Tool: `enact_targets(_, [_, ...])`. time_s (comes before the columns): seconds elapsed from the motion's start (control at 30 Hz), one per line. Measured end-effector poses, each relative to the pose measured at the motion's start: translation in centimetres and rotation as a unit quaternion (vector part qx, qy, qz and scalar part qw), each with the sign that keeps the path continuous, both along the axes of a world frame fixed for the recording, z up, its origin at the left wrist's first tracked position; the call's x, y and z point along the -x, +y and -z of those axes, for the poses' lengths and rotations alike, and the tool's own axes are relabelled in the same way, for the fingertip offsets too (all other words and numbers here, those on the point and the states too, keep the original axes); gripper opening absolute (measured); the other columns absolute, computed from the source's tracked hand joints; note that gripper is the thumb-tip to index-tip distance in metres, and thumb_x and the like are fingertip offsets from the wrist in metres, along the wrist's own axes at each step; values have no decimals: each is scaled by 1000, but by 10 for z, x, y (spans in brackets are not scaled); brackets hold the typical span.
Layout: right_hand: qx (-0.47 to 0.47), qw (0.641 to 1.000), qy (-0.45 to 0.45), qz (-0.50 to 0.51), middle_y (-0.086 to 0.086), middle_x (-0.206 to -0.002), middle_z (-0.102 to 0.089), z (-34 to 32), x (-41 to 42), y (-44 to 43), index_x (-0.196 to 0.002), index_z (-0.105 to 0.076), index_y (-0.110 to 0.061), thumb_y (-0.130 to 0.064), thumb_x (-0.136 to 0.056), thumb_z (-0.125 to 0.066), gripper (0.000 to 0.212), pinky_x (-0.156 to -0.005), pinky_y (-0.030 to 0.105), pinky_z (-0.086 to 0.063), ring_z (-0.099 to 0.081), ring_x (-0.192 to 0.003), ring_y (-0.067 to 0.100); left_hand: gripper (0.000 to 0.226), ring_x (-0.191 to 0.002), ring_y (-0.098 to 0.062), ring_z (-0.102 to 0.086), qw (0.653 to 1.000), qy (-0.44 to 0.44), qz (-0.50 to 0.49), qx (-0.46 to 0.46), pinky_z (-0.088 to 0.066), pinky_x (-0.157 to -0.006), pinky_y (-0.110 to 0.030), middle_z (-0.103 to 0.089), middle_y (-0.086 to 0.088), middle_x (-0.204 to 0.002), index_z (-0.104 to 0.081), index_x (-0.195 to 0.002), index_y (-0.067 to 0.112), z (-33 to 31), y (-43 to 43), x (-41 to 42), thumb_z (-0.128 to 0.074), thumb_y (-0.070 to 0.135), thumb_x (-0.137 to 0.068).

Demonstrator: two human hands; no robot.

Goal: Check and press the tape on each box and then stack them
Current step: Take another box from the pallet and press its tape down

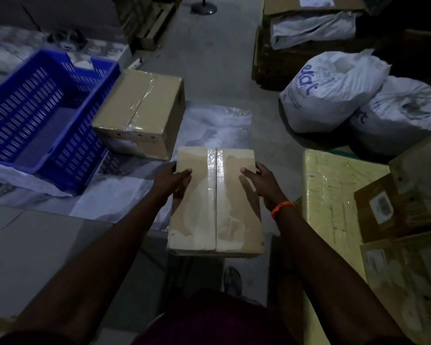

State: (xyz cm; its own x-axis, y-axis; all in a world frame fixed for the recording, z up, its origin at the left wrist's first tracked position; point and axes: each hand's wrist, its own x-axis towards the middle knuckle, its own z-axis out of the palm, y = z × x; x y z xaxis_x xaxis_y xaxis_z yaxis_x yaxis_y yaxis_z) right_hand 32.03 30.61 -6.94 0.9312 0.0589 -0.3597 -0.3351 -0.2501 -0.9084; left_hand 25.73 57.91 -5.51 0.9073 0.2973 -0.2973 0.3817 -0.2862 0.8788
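A brown cardboard box (215, 202) sits in front of me, with a shiny strip of clear tape (215, 170) running down the middle seam of its top. My left hand (171, 180) grips its left edge, thumb on the top face. My right hand (261, 181), with an orange band at the wrist, grips the right edge the same way. A second taped cardboard box (139, 110) stands on the floor further back to the left.
A blue plastic crate (35, 115) lies at the left on white sheeting. Two white sacks (334, 93) sit at the right. A plastic-wrapped yellow box (334, 195) and several labelled cartons (396, 205) crowd the right side. Stacked cartons stand at the back right.
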Motion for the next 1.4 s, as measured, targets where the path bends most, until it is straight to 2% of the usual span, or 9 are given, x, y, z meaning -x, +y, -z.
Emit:
enact_targets(0.13, [-16,999,-51,-6,-5,-115,-77,-10,3,0,-120,-72,-29,-42,-85,-78,39,-93,43,-58,-71,-111,20,41,-111,-16,-66,999,-36,-25,28,-52,-79,-20,-69,1,-123,-62,-134,19,-10,-2,7,-69,27,-95])
enact_targets(0.27, [-26,993,-114,-6,-10,-129,-70,-35,3,-2,-130,-65,-40,-56,-82,-77,53,-106,49,-53,-63,-124,12,44,-117,-15,-65,990,-115,-58,61,-53,-78,-12,-67,-1,-131,-60,-139,13,-32,-4,15,-68,19,-96])
enact_targets(0.4, [-46,980,-195,17,-11,-136,-65,-70,8,0,-141,-56,-39,-44,-92,-74,53,-107,43,-53,-60,-126,6,50,-127,-15,-60,972,-183,-90,118,-54,-100,-39,-64,2,-136,-57,-140,19,-60,-5,27,-70,34,-94])
enact_targets(0.5, [-62,973,-223,22,-5,-135,-66,-82,25,4,-146,-54,-34,-50,-90,-72,61,-104,42,-54,-64,-123,10,41,-122,-21,-63,957,-214,-127,152,-51,-103,-52,-67,-3,-129,-58,-132,13,-73,-10,47,-68,31,-96])
enact_targets(0.73, [-46,969,-241,30,-1,-136,-61,-72,79,-1,-150,-52,-30,-55,-90,-66,66,-99,25,-50,-61,-123,6,74,-113,-17,-65,956,-163,-194,150,-52,-101,-55,-69,4,-115,-60,-115,21,-62,-23,107,-64,82,-74])
enact_targets(0.9, [-42,969,-239,40,-2,-131,-61,-65,105,-12,-149,-54,-25,-62,-88,-61,72,-92,14,-49,-62,-117,1,71,-110,-7,-66,963,-128,-189,142,-56,-97,-42,-68,7,-120,-59,-120,24,-63,-35,130,-66,77,-74])
enact_targets(1.07, [-76,968,-227,76,8,-138,-63,-58,110,-14,-145,-57,-23,-76,-86,-61,80,-98,27,-53,-63,-124,20,46,-115,5,-59,970,-190,-145,42,-54,-90,-20,-61,10,-127,-53,-131,19,-77,-42,123,-66,42,-93])
enact_targets(1.23, [-97,971,-196,94,-7,-137,-66,-62,112,-14,-144,-57,-26,-78,-91,-47,75,-111,49,-48,-59,-130,12,34,-135,-22,-45,930,-283,-29,-234,-49,-103,-47,-49,-6,-145,-61,-130,13,-79,-40,102,-60,20,-96])
enact_targets(1.4, [-95,976,-180,78,-7,-145,-60,-62,116,-7,-148,-53,-26,-78,-93,-45,76,-116,49,-43,-54,-136,11,47,-145,-28,-37,909,-218,81,-345,-40,-109,-55,-48,-8,-153,-61,-135,20,-88,-53,88,-45,46,-100])
